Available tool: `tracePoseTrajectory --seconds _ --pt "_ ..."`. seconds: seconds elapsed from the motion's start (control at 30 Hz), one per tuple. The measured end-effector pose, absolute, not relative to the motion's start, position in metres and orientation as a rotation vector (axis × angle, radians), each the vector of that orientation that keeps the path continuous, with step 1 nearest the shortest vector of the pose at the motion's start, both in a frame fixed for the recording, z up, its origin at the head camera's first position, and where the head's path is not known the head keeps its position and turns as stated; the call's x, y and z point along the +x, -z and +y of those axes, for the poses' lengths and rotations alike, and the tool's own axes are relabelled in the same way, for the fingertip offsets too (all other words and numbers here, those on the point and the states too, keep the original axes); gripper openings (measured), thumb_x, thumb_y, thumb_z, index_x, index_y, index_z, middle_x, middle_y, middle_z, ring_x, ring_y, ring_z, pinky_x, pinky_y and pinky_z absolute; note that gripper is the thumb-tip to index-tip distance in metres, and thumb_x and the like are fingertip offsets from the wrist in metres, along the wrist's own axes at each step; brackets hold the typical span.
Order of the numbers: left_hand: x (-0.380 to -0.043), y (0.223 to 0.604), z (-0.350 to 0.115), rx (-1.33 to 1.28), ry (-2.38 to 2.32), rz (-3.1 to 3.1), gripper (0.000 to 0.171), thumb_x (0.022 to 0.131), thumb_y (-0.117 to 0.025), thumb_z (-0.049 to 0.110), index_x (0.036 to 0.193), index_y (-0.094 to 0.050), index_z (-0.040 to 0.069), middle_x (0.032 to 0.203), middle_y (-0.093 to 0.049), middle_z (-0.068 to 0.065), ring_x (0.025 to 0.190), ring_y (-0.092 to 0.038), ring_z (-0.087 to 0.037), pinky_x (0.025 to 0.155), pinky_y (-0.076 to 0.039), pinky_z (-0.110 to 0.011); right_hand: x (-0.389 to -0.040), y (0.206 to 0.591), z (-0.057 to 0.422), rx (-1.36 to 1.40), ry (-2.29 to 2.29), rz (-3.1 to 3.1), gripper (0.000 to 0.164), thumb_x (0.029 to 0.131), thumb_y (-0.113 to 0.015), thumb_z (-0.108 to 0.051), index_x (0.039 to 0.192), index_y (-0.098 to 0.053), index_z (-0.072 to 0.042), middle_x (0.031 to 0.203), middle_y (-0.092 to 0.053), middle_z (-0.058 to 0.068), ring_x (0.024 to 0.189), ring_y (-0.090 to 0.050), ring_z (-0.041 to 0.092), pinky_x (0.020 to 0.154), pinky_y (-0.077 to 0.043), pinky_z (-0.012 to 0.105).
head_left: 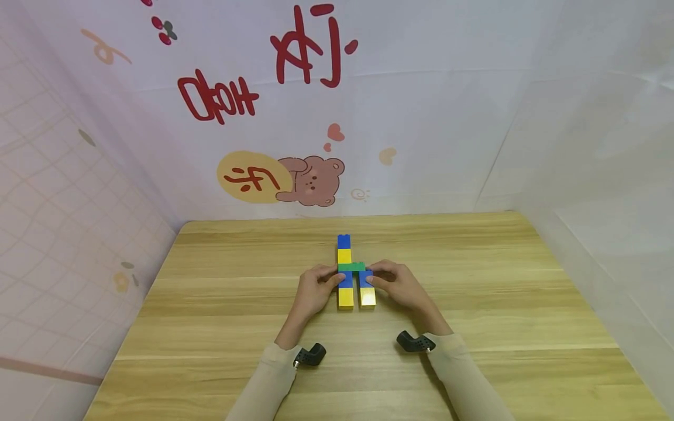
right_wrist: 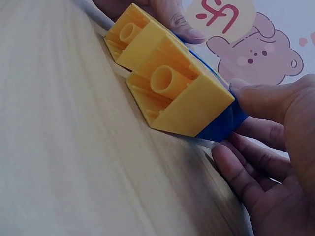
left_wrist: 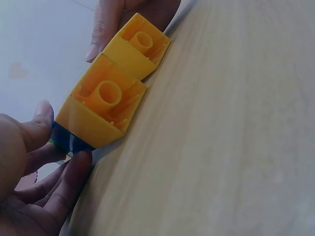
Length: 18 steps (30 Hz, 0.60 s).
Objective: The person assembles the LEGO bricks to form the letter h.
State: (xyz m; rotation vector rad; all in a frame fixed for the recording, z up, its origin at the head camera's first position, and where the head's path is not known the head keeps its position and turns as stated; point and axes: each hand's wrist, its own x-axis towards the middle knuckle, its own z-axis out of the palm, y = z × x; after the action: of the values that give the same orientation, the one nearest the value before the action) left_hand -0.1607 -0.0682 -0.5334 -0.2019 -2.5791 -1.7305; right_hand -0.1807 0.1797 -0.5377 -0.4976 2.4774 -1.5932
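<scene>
A joined shape of toy building bricks lies on its side on the table. A green brick (head_left: 351,267) crosses its middle, with a yellow brick (head_left: 344,256) and a blue brick (head_left: 344,241) in line beyond its left part. Two legs extend toward me, each a blue brick followed by a yellow one; the hollow undersides of the left yellow brick (left_wrist: 101,101) and right yellow brick (right_wrist: 179,91) face the wrist cameras. My left hand (head_left: 315,289) pinches the left leg's blue brick (head_left: 346,282). With thumb and fingers, my right hand (head_left: 402,286) grips the right leg's blue brick (right_wrist: 224,123).
The wooden table (head_left: 221,327) extends around the bricks. A white printed curtain (head_left: 432,128) with a bear drawing hangs behind it, and more pale cloth hangs at both sides. Black camera mounts (head_left: 310,355) sit on both wrists.
</scene>
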Motion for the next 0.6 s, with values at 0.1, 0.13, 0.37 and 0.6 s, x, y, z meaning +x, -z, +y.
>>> tracePoseTrajectory --seconds 0.1,0.13,0.37,0.6 --pt "-0.1612 0.5335 -0.0672 -0.187 1.728 -2.582 0.040 0.094 -0.075 0.029 0.124 -0.073 0.003 0.115 -0.073 -0.012 0.100 -0.072 -0.024 0.087 -0.063 -0.037 -0.1816 0.5368 0.1802 -0.506 1.597 2.470 0.026 0.098 -0.071 -0.019 0.122 -0.073 -0.010 0.123 -0.071 0.008 0.110 -0.070 0.024 0.097 -0.057 0.032" --pt "-0.1613 0.5336 -0.0669 -0.183 1.728 -2.580 0.040 0.094 -0.075 0.029 0.124 -0.073 0.003 0.115 -0.073 -0.012 0.099 -0.072 -0.024 0.087 -0.063 -0.036 -0.1818 0.5363 0.1803 -0.502 1.601 2.465 0.026 0.098 -0.072 -0.019 0.122 -0.074 -0.010 0.123 -0.071 0.008 0.110 -0.070 0.025 0.098 -0.057 0.033" --pt "-0.1626 0.5347 -0.0647 -0.165 1.696 -2.587 0.037 0.094 -0.075 0.030 0.121 -0.075 0.005 0.112 -0.073 -0.011 0.097 -0.072 -0.021 0.083 -0.062 -0.030 -0.1836 0.5332 0.1813 -0.468 1.583 2.464 0.026 0.097 -0.072 -0.019 0.122 -0.074 -0.013 0.123 -0.071 0.007 0.111 -0.068 0.025 0.101 -0.056 0.039" --pt "-0.1628 0.5330 -0.0621 -0.139 1.697 -2.578 0.035 0.094 -0.076 0.030 0.119 -0.076 0.005 0.108 -0.073 -0.009 0.090 -0.070 -0.017 0.076 -0.059 -0.022 -0.1857 0.5317 0.1815 -0.426 1.552 2.475 0.025 0.097 -0.072 -0.019 0.122 -0.074 -0.015 0.123 -0.071 0.003 0.110 -0.068 0.022 0.103 -0.056 0.042"
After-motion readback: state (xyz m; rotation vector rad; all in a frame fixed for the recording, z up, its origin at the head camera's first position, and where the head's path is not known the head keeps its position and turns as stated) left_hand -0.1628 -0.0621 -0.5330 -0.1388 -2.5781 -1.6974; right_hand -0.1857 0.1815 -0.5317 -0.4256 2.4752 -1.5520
